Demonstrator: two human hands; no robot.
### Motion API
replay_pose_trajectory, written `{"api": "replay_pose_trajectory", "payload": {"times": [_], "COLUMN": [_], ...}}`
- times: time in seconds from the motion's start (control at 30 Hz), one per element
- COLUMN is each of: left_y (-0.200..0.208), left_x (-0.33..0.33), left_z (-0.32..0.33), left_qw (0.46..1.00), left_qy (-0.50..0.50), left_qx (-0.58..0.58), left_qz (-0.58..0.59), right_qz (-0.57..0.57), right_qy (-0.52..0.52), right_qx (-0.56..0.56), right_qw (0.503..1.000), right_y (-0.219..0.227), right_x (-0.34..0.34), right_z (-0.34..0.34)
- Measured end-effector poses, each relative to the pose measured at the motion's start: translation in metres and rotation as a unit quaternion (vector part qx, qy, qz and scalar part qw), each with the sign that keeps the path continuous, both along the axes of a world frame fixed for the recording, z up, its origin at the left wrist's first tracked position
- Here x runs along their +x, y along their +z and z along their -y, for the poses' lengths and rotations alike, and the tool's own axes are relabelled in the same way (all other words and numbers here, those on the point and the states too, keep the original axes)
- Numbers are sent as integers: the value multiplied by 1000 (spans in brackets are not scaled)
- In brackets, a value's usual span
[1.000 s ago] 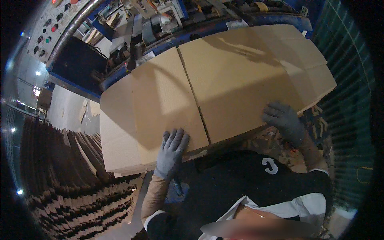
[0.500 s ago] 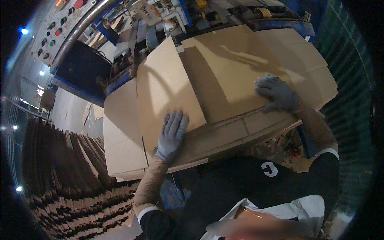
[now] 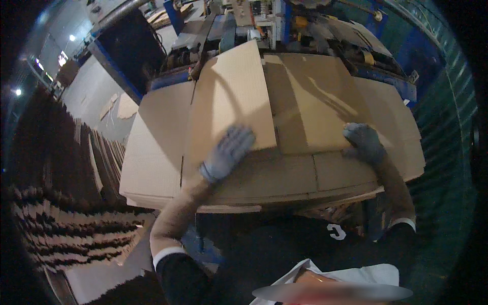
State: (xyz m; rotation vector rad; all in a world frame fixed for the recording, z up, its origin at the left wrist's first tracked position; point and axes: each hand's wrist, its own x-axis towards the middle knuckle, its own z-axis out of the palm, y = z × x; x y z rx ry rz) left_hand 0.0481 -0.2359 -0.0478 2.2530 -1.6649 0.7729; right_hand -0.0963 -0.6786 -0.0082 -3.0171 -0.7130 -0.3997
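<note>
A stack of flattened cardboard box sheets (image 3: 152,152) lies in front of me. The top sheet has a left flap (image 3: 236,86) tilted up and a wide brown panel (image 3: 325,112) to its right, across which shadows fall. My left hand (image 3: 229,150), in a grey glove, rests on the near part of the left flap; its fingers are stretched out and a little blurred. My right hand (image 3: 364,142), gloved too, lies on the near right part of the brown panel. Its fingers are slightly bent, the thumb apart from them. Neither hand holds anything that I can see.
Beyond the stack stands a blue machine (image 3: 239,38) with rollers and belts. A tall pile of cardboard sheets (image 3: 81,218) is at the left. Green corrugated sheeting (image 3: 447,152) runs along the right. Cardboard scraps (image 3: 127,107) lie on the floor at far left.
My view has swung left-to-right, so the stack sits more level in it. The left hand has slid farther up the flap; the right hand's fingers have bent and drawn nearer the panel's near edge.
</note>
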Motion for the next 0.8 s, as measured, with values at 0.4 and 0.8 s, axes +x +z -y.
{"api": "replay_pose_trajectory", "payload": {"times": [0.4, 0.8], "left_y": [10, -9], "left_x": [139, -39], "left_z": [84, -133], "left_qw": [954, 614], "left_qy": [295, 726], "left_qx": [45, -287], "left_qz": [41, -116], "right_qz": [196, 140], "right_qy": [-147, -479], "right_qx": [-68, 260], "right_qw": [967, 826], "right_y": [-54, -33], "right_x": [127, -111], "right_z": [29, 55]}}
